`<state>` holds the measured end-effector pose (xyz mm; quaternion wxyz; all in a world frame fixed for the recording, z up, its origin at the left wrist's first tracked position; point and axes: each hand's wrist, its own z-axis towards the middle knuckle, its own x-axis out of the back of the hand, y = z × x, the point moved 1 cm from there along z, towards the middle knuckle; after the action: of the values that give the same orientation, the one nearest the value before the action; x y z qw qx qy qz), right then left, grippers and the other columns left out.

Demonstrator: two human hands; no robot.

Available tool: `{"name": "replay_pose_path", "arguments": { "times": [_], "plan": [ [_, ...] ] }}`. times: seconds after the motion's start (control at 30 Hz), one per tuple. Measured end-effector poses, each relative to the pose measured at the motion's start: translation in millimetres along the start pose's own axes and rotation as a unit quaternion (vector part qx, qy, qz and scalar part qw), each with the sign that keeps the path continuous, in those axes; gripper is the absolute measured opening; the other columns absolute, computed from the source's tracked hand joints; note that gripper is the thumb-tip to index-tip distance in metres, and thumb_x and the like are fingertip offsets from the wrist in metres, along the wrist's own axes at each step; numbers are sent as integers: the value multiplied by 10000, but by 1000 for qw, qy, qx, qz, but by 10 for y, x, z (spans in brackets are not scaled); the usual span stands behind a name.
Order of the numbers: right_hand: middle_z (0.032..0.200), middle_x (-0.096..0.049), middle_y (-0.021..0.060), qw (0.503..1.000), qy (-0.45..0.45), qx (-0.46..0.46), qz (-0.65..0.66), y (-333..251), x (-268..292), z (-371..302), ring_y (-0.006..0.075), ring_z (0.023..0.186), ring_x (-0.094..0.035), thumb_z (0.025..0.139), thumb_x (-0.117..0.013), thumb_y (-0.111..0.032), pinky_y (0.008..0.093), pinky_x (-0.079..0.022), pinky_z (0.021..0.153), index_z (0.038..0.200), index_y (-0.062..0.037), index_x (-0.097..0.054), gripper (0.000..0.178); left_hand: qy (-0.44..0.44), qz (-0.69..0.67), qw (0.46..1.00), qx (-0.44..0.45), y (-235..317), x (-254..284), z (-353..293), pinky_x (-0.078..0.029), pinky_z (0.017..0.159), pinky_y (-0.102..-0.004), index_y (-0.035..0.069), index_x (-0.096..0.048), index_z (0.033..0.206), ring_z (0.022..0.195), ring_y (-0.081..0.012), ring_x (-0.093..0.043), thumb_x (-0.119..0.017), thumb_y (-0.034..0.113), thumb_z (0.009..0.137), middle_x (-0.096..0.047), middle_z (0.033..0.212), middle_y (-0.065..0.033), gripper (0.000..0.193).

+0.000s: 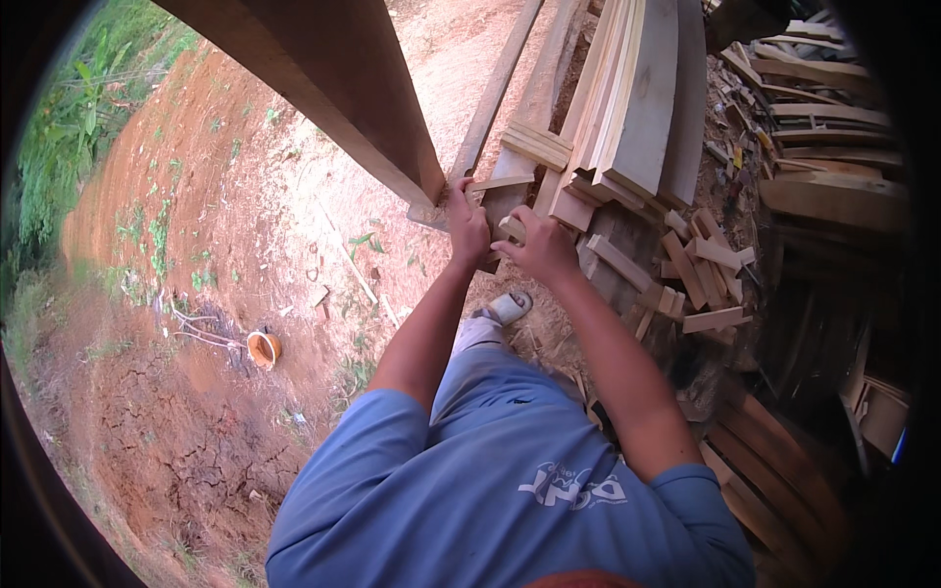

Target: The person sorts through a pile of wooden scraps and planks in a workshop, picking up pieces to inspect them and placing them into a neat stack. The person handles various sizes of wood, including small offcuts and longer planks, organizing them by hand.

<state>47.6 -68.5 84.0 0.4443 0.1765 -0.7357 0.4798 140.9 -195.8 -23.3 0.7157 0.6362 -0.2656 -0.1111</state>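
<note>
My left hand [469, 227] is closed, its fingers curled at the near end of a thin wooden strip [502, 182] beside the foot of a thick wooden post. Close by on the right, my right hand [542, 247] grips a small pale wood block [513, 228] between thumb and fingers. Both hands are over a long narrow plank [502, 201], which partly shows between them. Just beyond them, a few short wood pieces [536, 143] lie side by side across the planks. The undersides of my fingers are hidden.
The wooden post [333, 88] slants in from the upper left. Long stacked boards [642, 88] extend away at the right, with a heap of short offcuts [708, 260] nearer me. More curved timber [823, 127] lies far right. An orange pot [263, 349] sits on the dirt slope.
</note>
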Motion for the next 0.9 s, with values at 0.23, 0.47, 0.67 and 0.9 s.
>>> {"name": "replay_pose_path", "arguments": {
  "times": [0.23,0.47,0.67,0.9],
  "plan": [
    [1161,-695,120,994,12,31,-102,137,-38,829,333,1024,-692,840,-753,-173,457,-567,861,1221,-104,-640,403,-3,-6,1000,10,90,5,9,-352,1112,-439,9,-460,1335,1247,-388,-504,-485,4,769,-532,1279,-241,566],
    [1063,-704,146,991,4,75,-112,431,-286,1076,349,1030,-672,811,-705,-121,463,-545,888,1033,-52,-704,232,-12,5,1000,-1,96,16,-7,-338,1131,-452,-12,-421,1382,1279,-417,-479,-469,16,785,-500,1322,-269,600],
    [1002,-695,175,988,-4,121,-94,487,-264,1160,375,980,-672,807,-692,-115,479,-540,863,925,-36,-686,142,-20,10,1000,-13,49,2,-3,-290,1181,-449,-35,-379,1434,1352,-419,-428,-456,7,788,-466,1396,-272,652],
    [993,-695,157,989,5,123,-87,507,-286,1131,368,977,-673,821,-689,-129,476,-541,851,942,-47,-682,146,-28,8,999,-19,26,-10,10,-267,1198,-447,-45,-355,1446,1382,-413,-399,-447,7,794,-439,1431,-272,660]
  ]
}}
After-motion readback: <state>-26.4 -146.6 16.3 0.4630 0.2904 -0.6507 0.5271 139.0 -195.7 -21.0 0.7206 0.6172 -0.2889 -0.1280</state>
